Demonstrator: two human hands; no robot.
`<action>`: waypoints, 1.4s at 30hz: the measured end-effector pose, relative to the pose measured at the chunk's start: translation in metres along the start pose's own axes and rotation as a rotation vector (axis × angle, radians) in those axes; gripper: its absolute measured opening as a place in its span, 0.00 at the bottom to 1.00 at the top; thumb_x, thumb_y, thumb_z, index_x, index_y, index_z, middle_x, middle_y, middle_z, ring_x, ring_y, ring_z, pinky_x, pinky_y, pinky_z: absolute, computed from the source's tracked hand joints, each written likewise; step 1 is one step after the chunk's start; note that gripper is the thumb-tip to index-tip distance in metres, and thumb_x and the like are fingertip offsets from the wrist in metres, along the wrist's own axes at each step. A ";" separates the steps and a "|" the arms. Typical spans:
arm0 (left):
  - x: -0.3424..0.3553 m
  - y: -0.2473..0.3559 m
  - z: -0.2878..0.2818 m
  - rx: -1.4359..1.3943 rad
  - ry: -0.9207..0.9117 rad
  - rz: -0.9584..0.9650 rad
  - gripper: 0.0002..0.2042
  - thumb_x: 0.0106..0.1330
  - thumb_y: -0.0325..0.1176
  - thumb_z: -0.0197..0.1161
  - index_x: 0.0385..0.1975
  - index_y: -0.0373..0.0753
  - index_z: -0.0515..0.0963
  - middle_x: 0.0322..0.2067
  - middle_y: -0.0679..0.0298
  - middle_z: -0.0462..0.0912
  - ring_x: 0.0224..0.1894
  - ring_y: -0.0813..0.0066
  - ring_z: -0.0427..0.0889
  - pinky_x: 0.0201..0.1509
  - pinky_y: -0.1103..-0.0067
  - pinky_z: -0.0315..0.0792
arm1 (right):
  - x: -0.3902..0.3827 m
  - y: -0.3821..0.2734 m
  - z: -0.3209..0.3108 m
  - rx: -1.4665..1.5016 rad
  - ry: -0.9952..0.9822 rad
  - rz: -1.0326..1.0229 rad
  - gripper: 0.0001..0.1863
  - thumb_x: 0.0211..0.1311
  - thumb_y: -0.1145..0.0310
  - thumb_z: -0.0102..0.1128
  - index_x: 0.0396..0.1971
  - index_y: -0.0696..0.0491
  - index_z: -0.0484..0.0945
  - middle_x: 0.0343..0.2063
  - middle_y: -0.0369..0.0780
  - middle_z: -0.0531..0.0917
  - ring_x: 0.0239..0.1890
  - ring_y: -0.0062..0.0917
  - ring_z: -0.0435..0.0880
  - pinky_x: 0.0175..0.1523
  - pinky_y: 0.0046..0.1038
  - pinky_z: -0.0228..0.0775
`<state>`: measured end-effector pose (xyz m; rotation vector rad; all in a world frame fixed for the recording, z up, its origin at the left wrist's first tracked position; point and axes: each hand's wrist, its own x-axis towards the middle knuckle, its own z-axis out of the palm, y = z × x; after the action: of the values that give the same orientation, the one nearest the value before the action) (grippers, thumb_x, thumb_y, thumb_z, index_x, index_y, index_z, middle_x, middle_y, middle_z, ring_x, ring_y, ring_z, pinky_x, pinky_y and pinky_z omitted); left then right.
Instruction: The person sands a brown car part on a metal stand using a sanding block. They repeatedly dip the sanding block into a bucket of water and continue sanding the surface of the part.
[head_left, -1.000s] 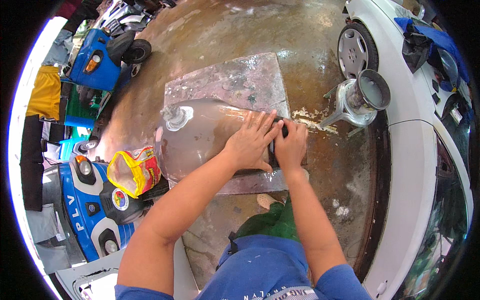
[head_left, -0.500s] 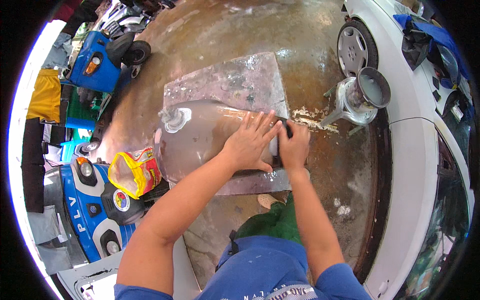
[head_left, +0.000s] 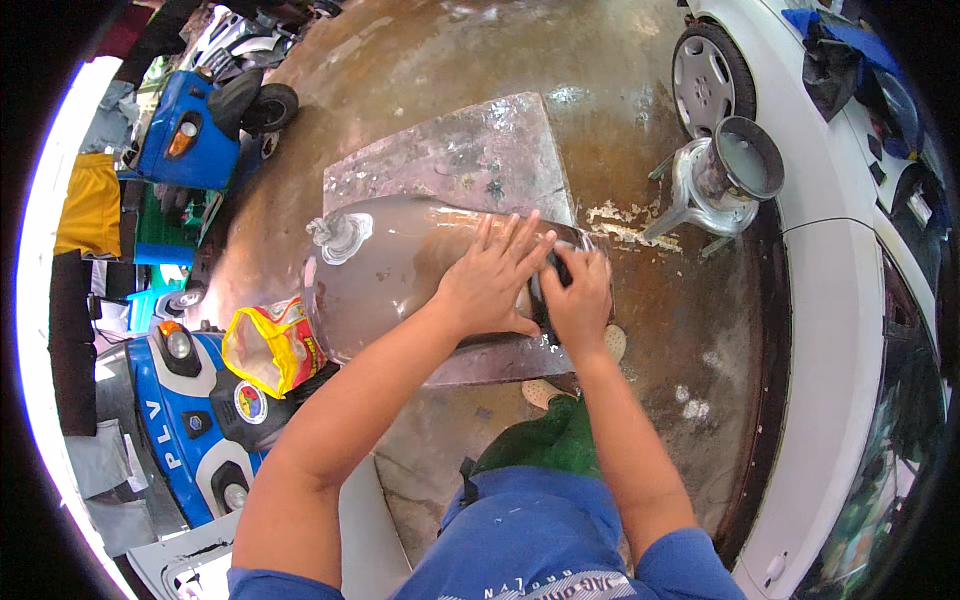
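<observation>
Panel: smooth, glossy, grey-brown shell (head_left: 385,285), broad and gently curved, lying on the worktop beneath both hands.
Worktop: flat, angular slab (head_left: 445,150), its pinkish-grey surface mottled with stains.
Left hand (head_left: 488,287): grip wide, holding nothing; fingers fanned, palm down on the panel.
Right hand (head_left: 578,298): grip narrow, fingers and thumb pinching a small dark piece (head_left: 563,272) at the panel's right end; mostly hidden, its material cannot be told.
Lump: whitish, knobbly mass (head_left: 340,238) on the panel's left end.
Bag: crinkled red-and-yellow sack (head_left: 272,345), open-mouthed, just beside the panel.
Can: round, dark-rimmed vessel (head_left: 748,160) of greyish liquid, on a pale stool (head_left: 688,195).
</observation>
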<state>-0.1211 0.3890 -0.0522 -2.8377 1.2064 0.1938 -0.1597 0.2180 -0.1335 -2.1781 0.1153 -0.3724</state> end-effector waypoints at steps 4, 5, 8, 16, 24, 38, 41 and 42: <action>0.014 0.005 -0.001 -0.015 -0.022 0.026 0.68 0.46 0.78 0.70 0.81 0.34 0.52 0.81 0.41 0.52 0.81 0.41 0.57 0.83 0.48 0.50 | 0.049 0.040 0.006 -0.020 0.038 0.272 0.20 0.64 0.56 0.73 0.50 0.54 0.89 0.45 0.47 0.83 0.53 0.44 0.80 0.57 0.46 0.75; 0.010 0.003 0.001 -0.012 -0.022 0.021 0.68 0.46 0.78 0.70 0.81 0.34 0.52 0.81 0.41 0.52 0.81 0.41 0.57 0.83 0.48 0.50 | 0.035 0.033 0.007 -0.011 0.023 0.204 0.21 0.64 0.56 0.73 0.50 0.54 0.89 0.45 0.47 0.83 0.53 0.44 0.80 0.57 0.46 0.75; -0.001 -0.002 0.004 0.003 -0.032 0.000 0.68 0.46 0.79 0.69 0.81 0.33 0.53 0.80 0.41 0.53 0.81 0.40 0.57 0.83 0.48 0.50 | -0.031 0.001 -0.009 0.005 -0.051 0.062 0.21 0.64 0.56 0.74 0.51 0.53 0.89 0.45 0.47 0.82 0.53 0.45 0.80 0.58 0.45 0.75; 0.010 0.001 0.004 -0.003 -0.044 0.001 0.69 0.47 0.79 0.68 0.79 0.27 0.55 0.79 0.40 0.56 0.82 0.44 0.55 0.84 0.49 0.48 | 0.046 0.037 0.013 0.058 0.001 0.267 0.27 0.65 0.48 0.72 0.51 0.56 0.89 0.48 0.49 0.85 0.55 0.46 0.81 0.62 0.44 0.73; 0.006 0.001 0.004 0.009 -0.110 -0.026 0.66 0.51 0.80 0.65 0.78 0.27 0.59 0.79 0.42 0.58 0.83 0.48 0.54 0.85 0.49 0.44 | -0.027 0.022 -0.012 0.173 -0.112 0.238 0.30 0.64 0.51 0.74 0.58 0.56 0.86 0.56 0.52 0.82 0.59 0.50 0.79 0.66 0.46 0.71; 0.000 -0.003 0.008 0.009 -0.059 -0.024 0.64 0.51 0.79 0.66 0.77 0.27 0.62 0.79 0.44 0.60 0.83 0.48 0.56 0.85 0.49 0.45 | -0.057 0.003 -0.014 0.151 -0.095 0.133 0.23 0.66 0.57 0.72 0.56 0.55 0.87 0.58 0.53 0.81 0.60 0.51 0.77 0.67 0.48 0.69; 0.008 0.001 0.004 0.011 -0.036 0.009 0.64 0.50 0.79 0.67 0.77 0.27 0.61 0.78 0.43 0.60 0.82 0.46 0.57 0.84 0.48 0.47 | -0.008 0.034 0.004 0.103 -0.004 0.042 0.23 0.66 0.57 0.71 0.56 0.55 0.87 0.57 0.53 0.82 0.59 0.51 0.78 0.67 0.47 0.69; 0.011 0.004 0.006 0.011 -0.029 0.020 0.65 0.50 0.78 0.67 0.77 0.27 0.61 0.78 0.43 0.61 0.82 0.45 0.57 0.84 0.48 0.48 | 0.017 0.039 0.002 0.134 -0.036 0.123 0.23 0.67 0.57 0.70 0.56 0.56 0.86 0.56 0.53 0.83 0.59 0.51 0.78 0.67 0.47 0.68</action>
<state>-0.1167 0.3793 -0.0595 -2.8038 1.2266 0.2278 -0.1406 0.1930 -0.1621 -2.0334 0.1973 -0.2632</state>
